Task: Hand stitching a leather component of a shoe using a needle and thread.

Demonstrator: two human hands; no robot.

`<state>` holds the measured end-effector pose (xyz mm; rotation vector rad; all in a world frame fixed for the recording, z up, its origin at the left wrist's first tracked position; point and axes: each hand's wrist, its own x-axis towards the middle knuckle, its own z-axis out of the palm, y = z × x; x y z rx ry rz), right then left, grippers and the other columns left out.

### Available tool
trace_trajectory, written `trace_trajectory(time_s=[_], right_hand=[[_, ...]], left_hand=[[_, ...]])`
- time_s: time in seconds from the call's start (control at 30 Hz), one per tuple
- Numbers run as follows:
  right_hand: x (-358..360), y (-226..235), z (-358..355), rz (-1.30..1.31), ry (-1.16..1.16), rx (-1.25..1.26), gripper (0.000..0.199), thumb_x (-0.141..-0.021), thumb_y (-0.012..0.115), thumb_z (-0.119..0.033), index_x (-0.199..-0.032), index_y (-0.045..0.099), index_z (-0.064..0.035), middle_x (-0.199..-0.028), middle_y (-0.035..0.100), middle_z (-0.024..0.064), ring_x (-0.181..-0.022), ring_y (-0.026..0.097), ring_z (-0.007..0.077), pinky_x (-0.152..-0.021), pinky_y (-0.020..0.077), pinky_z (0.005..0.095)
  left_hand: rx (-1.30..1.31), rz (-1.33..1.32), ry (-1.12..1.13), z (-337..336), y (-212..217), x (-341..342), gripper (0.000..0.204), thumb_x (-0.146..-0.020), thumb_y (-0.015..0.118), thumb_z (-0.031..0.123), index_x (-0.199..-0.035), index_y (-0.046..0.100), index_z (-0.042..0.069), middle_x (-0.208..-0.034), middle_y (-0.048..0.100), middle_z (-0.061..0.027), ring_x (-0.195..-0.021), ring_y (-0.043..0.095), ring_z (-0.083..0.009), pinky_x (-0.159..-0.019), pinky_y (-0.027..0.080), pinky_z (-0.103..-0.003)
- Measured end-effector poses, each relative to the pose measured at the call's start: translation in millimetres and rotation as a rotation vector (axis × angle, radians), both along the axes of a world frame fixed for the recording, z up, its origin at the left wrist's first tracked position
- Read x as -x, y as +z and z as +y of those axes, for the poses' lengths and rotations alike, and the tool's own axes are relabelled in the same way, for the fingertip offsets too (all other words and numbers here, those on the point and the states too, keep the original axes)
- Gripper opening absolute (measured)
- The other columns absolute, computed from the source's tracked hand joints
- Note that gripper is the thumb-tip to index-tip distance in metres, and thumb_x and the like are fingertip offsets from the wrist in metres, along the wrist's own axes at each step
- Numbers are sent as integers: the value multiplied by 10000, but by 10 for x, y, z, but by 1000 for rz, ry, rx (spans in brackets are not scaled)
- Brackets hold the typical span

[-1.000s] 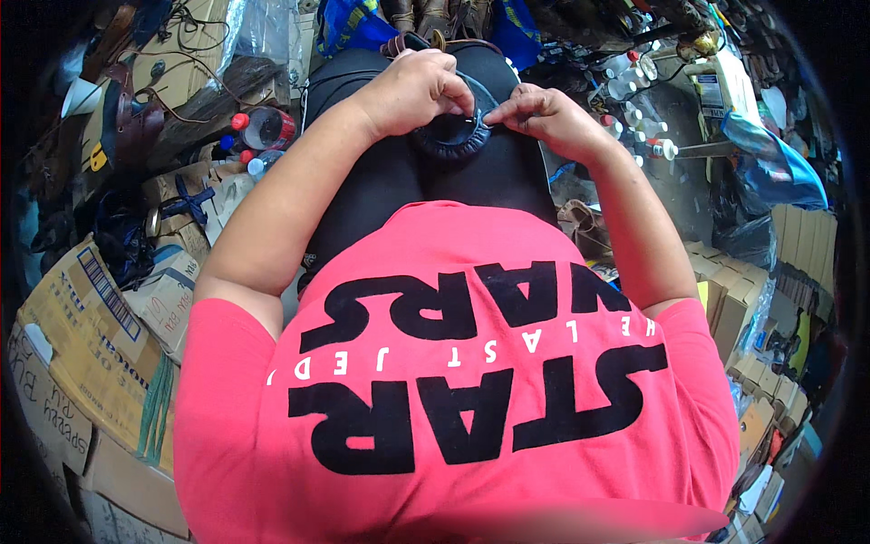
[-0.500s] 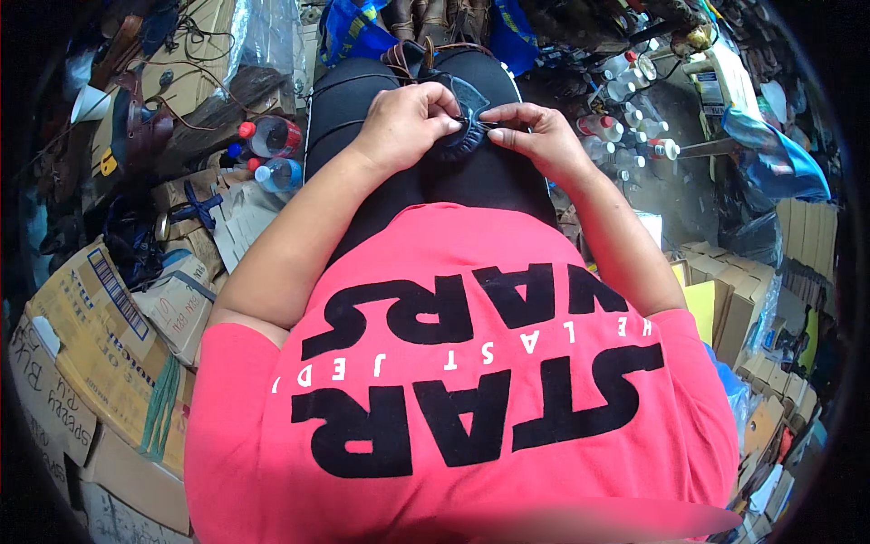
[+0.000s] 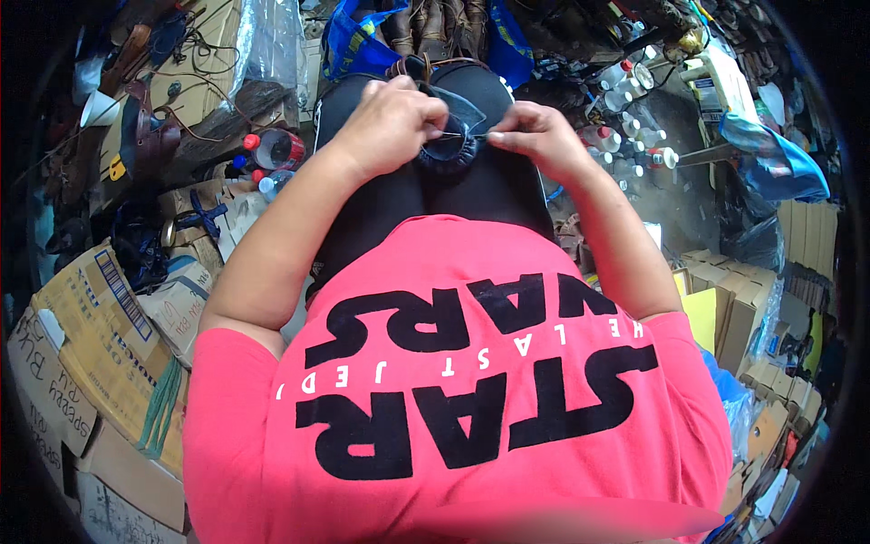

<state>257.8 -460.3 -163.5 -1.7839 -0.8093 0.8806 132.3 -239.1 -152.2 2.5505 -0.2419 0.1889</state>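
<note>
Over the lap, between the knees of the stretchy black trousers (image 3: 453,195), I have a dark navy, round-ended piece with a puckered, gathered edge (image 3: 450,160), and both bare hands meet at its opening. On my feed the left hand (image 3: 391,127) is just beside the piece's left edge, its fingers curled inward; I cannot tell from here whether they pinch anything. At the other side I see the right hand (image 3: 536,134) with thumb and forefinger drawn together, no gap between them, on the end of a thin strand (image 3: 467,137) that runs across the opening toward the left hand. Beneath the forearms I look down on a bright pink T-shirt with large black lettering (image 3: 453,263). Beyond the knees I make out a cluster of brown leather pieces (image 3: 444,27) beside crumpled bright-blue material (image 3: 355,41). Off to the left I get a clear bottle with a red cap (image 3: 279,150), a small white cup (image 3: 98,109) and a large yellow-brown cardboard box (image 3: 95,326). Off to the right, I find a group of clear plastic bottles (image 3: 625,140) near a draped blue plastic sheet (image 3: 779,163).
</note>
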Motion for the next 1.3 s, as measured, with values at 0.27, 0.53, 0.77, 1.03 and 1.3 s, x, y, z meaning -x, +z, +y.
trace_trajectory(time_s=[0.27,0.53,0.77,1.03,1.3], right_hand=[[113,-29,-170,-234,-73,40,144,-792,738,-162,-845,665,-50,-848,508,-13,-774,474,75,-703,410,229],[98,304,-442,-187,-137,-62,124,-800,695,-140,-807,665,-20,-864,540,24,-774,523,109,-668,427,245],[-292,177,-186,-876,-166,390,158,-818,637,-180,-902,661,-48,-1049,584,123,-927,601,283,-764,478,348],[272,408,258,-1003,395,378,75,-853,558,-182,-889,550,-116,-764,630,91,-790,620,292,-746,410,417],[-241,92,-474,-931,278,410,51,-837,559,-114,-858,599,-137,-715,623,108,-739,619,281,-732,438,384]], left_hand=[[150,266,58,-97,78,-5,59,-830,573,61,-875,583,23,-808,628,-156,-804,605,-323,-711,465,-381],[120,243,-56,-108,12,-65,116,-837,542,96,-919,610,50,-824,649,-175,-826,631,-351,-722,488,-432],[22,249,-116,-85,-17,-161,118,-837,548,134,-910,602,59,-840,645,-182,-825,622,-367,-706,485,-443],[65,227,-151,7,-91,-87,81,-856,574,133,-888,568,58,-804,619,-147,-800,596,-350,-690,460,-415],[-244,163,41,603,49,445,26,-817,551,84,-802,560,103,-729,544,-95,-750,528,-290,-692,408,-397]])
